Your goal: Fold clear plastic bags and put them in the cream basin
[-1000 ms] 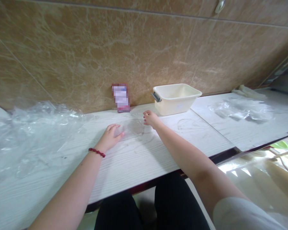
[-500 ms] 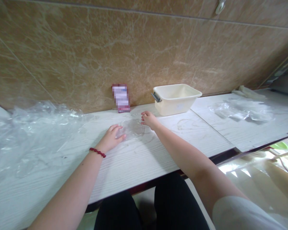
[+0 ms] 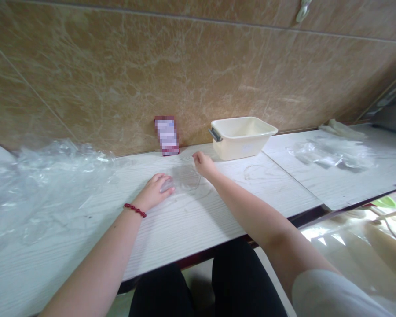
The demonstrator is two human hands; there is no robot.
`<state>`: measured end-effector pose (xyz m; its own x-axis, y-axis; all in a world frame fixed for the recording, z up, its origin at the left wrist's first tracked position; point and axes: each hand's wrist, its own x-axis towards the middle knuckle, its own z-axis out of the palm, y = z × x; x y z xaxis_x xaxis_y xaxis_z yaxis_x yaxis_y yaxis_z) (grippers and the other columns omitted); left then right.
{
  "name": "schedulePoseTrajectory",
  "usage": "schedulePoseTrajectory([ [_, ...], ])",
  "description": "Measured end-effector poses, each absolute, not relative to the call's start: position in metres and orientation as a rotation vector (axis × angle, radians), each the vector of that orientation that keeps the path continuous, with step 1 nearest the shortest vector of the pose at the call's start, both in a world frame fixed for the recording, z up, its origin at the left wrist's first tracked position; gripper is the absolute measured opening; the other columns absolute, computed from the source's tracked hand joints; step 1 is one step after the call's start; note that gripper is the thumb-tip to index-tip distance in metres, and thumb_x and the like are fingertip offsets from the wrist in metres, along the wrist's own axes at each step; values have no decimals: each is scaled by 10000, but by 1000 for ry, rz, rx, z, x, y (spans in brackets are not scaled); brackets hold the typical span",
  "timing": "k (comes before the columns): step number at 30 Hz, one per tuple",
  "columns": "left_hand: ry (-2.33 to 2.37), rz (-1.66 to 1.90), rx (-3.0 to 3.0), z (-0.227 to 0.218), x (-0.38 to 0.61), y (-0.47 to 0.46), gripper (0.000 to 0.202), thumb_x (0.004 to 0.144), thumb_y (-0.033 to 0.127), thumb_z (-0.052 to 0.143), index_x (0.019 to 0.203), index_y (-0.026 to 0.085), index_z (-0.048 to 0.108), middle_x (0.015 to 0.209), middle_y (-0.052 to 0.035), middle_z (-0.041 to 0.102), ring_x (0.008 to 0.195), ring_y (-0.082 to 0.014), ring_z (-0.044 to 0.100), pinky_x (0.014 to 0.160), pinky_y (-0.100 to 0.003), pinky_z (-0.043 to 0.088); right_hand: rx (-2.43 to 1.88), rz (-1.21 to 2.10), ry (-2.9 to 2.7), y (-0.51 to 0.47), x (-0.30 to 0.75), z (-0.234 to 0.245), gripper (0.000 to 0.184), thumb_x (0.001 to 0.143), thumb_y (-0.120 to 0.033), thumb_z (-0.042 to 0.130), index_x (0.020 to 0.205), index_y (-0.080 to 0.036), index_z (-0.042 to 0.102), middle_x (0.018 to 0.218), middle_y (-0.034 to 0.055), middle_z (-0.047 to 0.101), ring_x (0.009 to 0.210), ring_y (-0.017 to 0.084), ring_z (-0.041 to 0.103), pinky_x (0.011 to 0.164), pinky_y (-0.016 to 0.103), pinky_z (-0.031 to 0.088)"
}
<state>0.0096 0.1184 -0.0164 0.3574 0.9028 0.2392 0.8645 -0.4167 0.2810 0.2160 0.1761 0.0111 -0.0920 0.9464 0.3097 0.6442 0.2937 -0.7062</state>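
A clear plastic bag [image 3: 186,177] lies between my two hands on the white wood-grain table. My left hand [image 3: 156,190], with a red bead bracelet at the wrist, has its thumb and fingers curved around the bag's left end, where the film bunches up. At the bag's upper right edge, my right hand [image 3: 203,164] is closed in a pinch; its fingertips are mostly hidden. Left of my left hand spreads a large heap of clear plastic bags [image 3: 53,185].
A cream plastic tub [image 3: 239,147] with a grey handle stands by the wall, beyond my right hand. A blurred red-and-white card [image 3: 167,135] leans on the wall. More clear plastic packets [image 3: 336,154] lie at right, beyond a seam in the table [image 3: 231,211].
My right hand's fingers have curled closer together at the bag's edge. The film by my left hand is more bunched, and the left hand has shifted very slightly right.
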Motion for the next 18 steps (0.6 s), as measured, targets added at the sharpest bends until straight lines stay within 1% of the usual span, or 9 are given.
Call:
schedulePoseTrajectory([
  [1, 1628, 558, 2503, -17, 9, 119, 508, 720, 466, 444, 1093, 124, 498, 1164, -124, 416, 1079, -220, 414, 948, -333, 314, -1387, 404, -1946, 169, 211, 11, 247, 805, -168, 323, 959, -143, 515, 957, 83, 565, 944, 142, 496, 859, 302, 368],
  [3, 1609, 580, 2514, -19, 9, 120, 495, 716, 455, 450, 1080, 124, 503, 1160, -122, 422, 1072, -217, 422, 942, -326, 323, -1307, 308, -2162, 155, 199, 9, 296, 823, -201, 315, 1056, -127, 481, 1041, 103, 546, 1008, 153, 471, 885, 305, 343],
  [6, 1599, 615, 2515, -20, 8, 121, 474, 712, 435, 456, 1074, 133, 502, 1162, -118, 425, 1068, -214, 428, 939, -326, 331, -1292, 223, -2392, 138, 181, 0, 382, 830, -283, 327, 1160, -113, 417, 1205, 124, 444, 1147, 207, 353, 944, 386, 267],
  [8, 1601, 632, 2508, -21, 8, 121, 466, 716, 421, 453, 1086, 140, 495, 1168, -114, 424, 1076, -211, 424, 943, -330, 326, -1329, 187, -2483, 134, 176, -6, 426, 830, -320, 321, 1196, -113, 387, 1276, 123, 367, 1200, 239, 272, 961, 442, 213],
  [11, 1611, 634, 2513, -22, 8, 123, 470, 727, 420, 443, 1101, 139, 486, 1177, -115, 423, 1091, -206, 411, 953, -333, 312, -1393, 179, -2531, 136, 176, -10, 456, 836, -335, 285, 1230, -115, 353, 1309, 115, 321, 1218, 248, 234, 965, 462, 187],
  [16, 1692, 596, 2520, -21, 6, 126, 480, 752, 423, 405, 1124, 127, 471, 1188, -125, 420, 1114, -206, 387, 956, -328, 300, -1482, 164, -2525, 141, 181, -8, 504, 835, -379, 244, 1270, -132, 306, 1340, 95, 271, 1229, 254, 203, 981, 437, 162],
  [18, 1771, 514, 2503, -18, 2, 125, 459, 768, 412, 377, 1132, 149, 474, 1203, -118, 415, 1141, -227, 354, 960, -363, 283, -1509, 160, -2535, 141, 181, -7, 543, 825, -432, 241, 1278, -139, 296, 1350, 93, 249, 1231, 268, 190, 984, 432, 152],
])
